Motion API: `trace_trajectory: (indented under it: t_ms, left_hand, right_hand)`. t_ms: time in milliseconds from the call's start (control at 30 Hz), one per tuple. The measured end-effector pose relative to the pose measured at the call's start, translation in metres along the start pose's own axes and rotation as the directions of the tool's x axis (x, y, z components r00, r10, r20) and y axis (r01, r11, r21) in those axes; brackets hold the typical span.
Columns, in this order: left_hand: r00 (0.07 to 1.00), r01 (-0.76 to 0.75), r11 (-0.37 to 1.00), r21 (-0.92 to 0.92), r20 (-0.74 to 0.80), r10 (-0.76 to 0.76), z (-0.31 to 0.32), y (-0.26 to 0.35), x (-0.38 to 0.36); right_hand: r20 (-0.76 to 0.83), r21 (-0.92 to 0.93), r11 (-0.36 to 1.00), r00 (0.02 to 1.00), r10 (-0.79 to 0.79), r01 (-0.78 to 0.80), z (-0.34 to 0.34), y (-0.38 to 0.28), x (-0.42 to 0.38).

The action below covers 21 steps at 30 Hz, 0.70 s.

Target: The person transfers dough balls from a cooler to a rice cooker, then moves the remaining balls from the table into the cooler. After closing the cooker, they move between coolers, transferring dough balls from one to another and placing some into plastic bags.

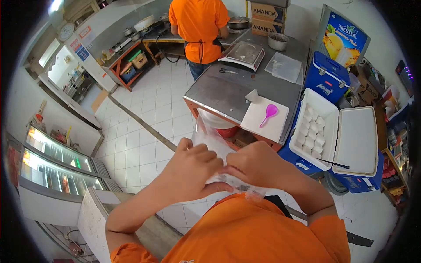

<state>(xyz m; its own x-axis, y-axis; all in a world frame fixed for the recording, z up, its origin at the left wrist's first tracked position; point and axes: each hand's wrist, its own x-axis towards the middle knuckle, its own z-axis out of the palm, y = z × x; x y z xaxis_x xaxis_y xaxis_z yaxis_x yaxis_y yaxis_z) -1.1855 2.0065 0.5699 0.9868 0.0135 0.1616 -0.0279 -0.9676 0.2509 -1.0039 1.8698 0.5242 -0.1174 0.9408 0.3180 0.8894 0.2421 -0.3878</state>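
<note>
Both hands are close together in front of the chest, with a clear plastic bag [210, 139] between them. My left hand [193, 166] is closed on the bag, its thumb pointing right under the other fingers. Against it, my right hand [254, 164] pinches the same bag with curled fingers. The bag's far end hangs out toward the metal table, and a crumpled part lies against the orange shirt [245, 228]. Beyond the hands, a pink scoop [271, 110] rests on a white board [252, 119] at the table's corner.
The metal table [215, 90] bears a scale [243, 53], a plastic lid [285, 68] and a pot [278, 41]. At the right, an open blue cooler [331, 111] holds several wrapped white packs [312, 131]. A person in orange [197, 26] stands behind the table. Display fridges [57, 175] are at the left.
</note>
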Motion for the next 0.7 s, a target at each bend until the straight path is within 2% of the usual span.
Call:
trace_trajectory:
  t_ms: [33, 67, 100, 133, 200, 233, 367, 400, 467, 500, 533, 567, 633, 667, 700]
  left_hand:
    - [0.997, -0.080, 0.991, 0.104, 0.028, 0.078, 0.008, 0.001, -0.006]
    - [0.986, -0.162, 0.965, 0.207, 0.061, 0.153, 0.014, 0.002, -0.011]
    - [0.975, -0.218, 0.953, 0.212, -0.004, 0.224, 0.017, 0.005, -0.015]
    - [0.976, -0.212, 0.955, 0.209, -0.008, 0.219, 0.017, 0.008, -0.021]
    - [0.934, -0.354, 0.928, 0.118, -0.005, 0.357, 0.011, 0.015, -0.033]
    - [0.924, -0.382, 0.923, 0.054, 0.011, 0.382, 0.005, 0.019, -0.036]
    - [0.938, -0.338, 0.941, 0.038, -0.069, 0.339, -0.002, 0.014, -0.056]
    - [0.940, -0.332, 0.943, 0.032, -0.069, 0.333, -0.001, 0.011, -0.058]
    - [0.929, -0.322, 0.946, 0.023, -0.186, 0.320, 0.002, 0.004, -0.059]
    - [0.931, -0.316, 0.948, 0.020, -0.187, 0.314, 0.001, 0.000, -0.060]
    - [0.944, -0.259, 0.966, -0.002, -0.212, 0.253, -0.001, -0.005, -0.060]
    - [0.953, -0.202, 0.979, -0.025, -0.235, 0.191, -0.001, -0.008, -0.060]
    - [0.961, -0.158, 0.983, -0.093, -0.243, 0.132, 0.004, -0.008, -0.056]
    - [0.965, -0.121, 0.980, -0.157, -0.252, 0.079, 0.006, -0.006, -0.052]
    - [0.964, -0.125, 0.980, -0.155, -0.252, 0.083, 0.007, -0.003, -0.046]
  right_hand:
    - [0.008, 0.005, 1.000, 1.000, -0.003, 0.003, -0.006, -0.005, -0.003]
    - [0.109, 0.020, 0.993, 0.987, -0.116, 0.114, -0.015, -0.008, -0.006]
    - [0.205, 0.046, 0.974, 0.952, -0.226, 0.221, -0.022, -0.009, -0.010]
    - [0.212, 0.048, 0.973, 0.950, -0.229, 0.224, -0.022, -0.011, -0.014]
    - [0.216, 0.179, 0.929, 0.909, -0.357, 0.323, -0.020, -0.019, -0.026]
    - [0.285, 0.196, 0.924, 0.882, -0.375, 0.329, -0.024, -0.022, -0.029]
    - [0.198, 0.276, 0.926, 0.928, -0.317, 0.257, -0.049, -0.015, -0.036]
    - [0.170, 0.256, 0.942, 0.949, -0.266, 0.218, -0.049, -0.008, -0.037]
    - [0.147, 0.240, 0.954, 0.965, -0.219, 0.180, -0.048, 0.004, -0.040]
    - [0.134, 0.192, 0.975, 0.982, -0.136, 0.108, -0.046, 0.010, -0.042]
    - [0.116, 0.145, 0.989, 0.992, -0.052, 0.034, -0.045, 0.015, -0.042]
    - [0.117, 0.148, 0.988, 0.992, -0.055, 0.037, -0.049, 0.018, -0.039]
    - [0.226, 0.420, 0.902, 0.974, 0.005, -0.102, -0.056, 0.021, -0.035]
    - [0.223, 0.418, 0.903, 0.975, 0.006, -0.102, -0.049, 0.017, -0.028]
    - [-0.075, 0.432, 0.896, 0.994, -0.080, 0.105, -0.036, 0.008, -0.014]
